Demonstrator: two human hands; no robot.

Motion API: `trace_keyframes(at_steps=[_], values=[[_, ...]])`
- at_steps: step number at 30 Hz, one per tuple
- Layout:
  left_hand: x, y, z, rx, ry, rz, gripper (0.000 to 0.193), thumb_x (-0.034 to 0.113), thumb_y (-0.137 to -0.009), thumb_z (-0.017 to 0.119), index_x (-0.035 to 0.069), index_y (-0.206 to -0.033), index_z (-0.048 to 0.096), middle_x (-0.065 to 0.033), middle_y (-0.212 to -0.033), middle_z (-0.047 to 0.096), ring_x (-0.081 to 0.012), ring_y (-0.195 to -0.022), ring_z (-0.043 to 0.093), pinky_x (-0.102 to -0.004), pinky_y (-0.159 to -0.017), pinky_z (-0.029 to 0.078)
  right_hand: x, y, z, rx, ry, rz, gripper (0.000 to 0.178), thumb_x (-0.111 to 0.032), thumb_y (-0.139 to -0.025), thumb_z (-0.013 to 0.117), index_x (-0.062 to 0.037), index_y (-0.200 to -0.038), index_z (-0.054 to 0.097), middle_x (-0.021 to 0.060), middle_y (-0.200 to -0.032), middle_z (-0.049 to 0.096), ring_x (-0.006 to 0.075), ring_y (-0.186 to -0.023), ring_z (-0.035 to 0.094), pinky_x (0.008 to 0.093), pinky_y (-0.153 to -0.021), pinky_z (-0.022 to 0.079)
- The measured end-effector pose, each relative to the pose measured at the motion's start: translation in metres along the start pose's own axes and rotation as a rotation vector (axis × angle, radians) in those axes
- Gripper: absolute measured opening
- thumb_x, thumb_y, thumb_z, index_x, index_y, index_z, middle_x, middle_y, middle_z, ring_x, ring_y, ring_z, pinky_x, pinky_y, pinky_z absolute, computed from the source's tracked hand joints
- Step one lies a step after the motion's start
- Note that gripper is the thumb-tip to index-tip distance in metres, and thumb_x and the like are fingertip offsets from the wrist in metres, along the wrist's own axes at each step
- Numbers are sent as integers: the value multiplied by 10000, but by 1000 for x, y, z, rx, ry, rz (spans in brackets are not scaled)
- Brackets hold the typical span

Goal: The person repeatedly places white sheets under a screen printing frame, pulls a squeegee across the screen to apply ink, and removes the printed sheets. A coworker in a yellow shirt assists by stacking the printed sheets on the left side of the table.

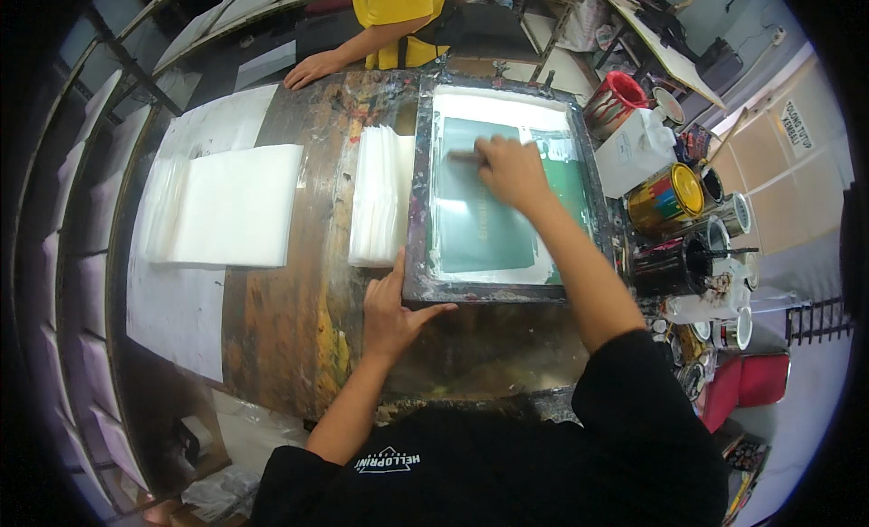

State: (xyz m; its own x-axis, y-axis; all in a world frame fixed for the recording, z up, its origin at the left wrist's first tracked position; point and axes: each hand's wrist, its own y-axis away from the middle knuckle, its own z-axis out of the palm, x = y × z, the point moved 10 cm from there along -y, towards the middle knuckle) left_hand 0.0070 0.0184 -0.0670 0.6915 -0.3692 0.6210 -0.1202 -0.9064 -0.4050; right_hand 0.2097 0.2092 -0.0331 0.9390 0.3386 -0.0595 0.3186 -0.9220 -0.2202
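A dark-edged screen printing frame (486, 292) lies on the worn table. Through its mesh shows a grey-green area (484, 219), with brighter green along the right side. Over the upper part of the mesh, my right hand (512, 171) is closed round a squeegee (466, 157); only a short brown end of it shows past my fingers. At the frame's near left corner, my left hand (391, 311) touches the edge with thumb and index finger spread. Left of the frame stands a stack of white translucent bags or sheets (373, 196).
Another white stack (240, 206) lies on pale paper (181, 314) at the left. Paint cans (665, 201) and a white jug (636, 151) crowd the right side. Across the table, another person's hand (312, 69) rests near the far edge. Racks (116, 282) stand at far left.
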Motion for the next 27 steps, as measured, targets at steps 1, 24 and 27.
trace_keyframes(at_steps=[1,24,27], values=[[-1,1,0,4,2,-4,1151,521,-662,926,-47,-1535,435,-141,-1031,735,-304,-838,657,-402,-798,466,-13,25,-9,-12,-36,-17,234,-210,-823,696,-140,-1040,644,119,-993,672,338,-965,679,522,-825,469],[64,-90,-59,111,562,-72,642,223,-1066,615,-73,-1575,358,-73,-1044,616,-132,-937,564,-270,-876,473,-56,24,-268,474,-17,-78,750,-664,-969,522,21,-740,726,209,-674,688,367,-681,702,497,-716,508],[44,-55,-20,-137,338,-241,711,220,-1011,701,-56,-1575,370,-75,-1064,641,-133,-931,582,-274,-848,491,-54,14,-273,421,-17,-68,701,-641,-984,508,-24,-770,761,204,-647,675,361,-663,698,485,-704,502]])
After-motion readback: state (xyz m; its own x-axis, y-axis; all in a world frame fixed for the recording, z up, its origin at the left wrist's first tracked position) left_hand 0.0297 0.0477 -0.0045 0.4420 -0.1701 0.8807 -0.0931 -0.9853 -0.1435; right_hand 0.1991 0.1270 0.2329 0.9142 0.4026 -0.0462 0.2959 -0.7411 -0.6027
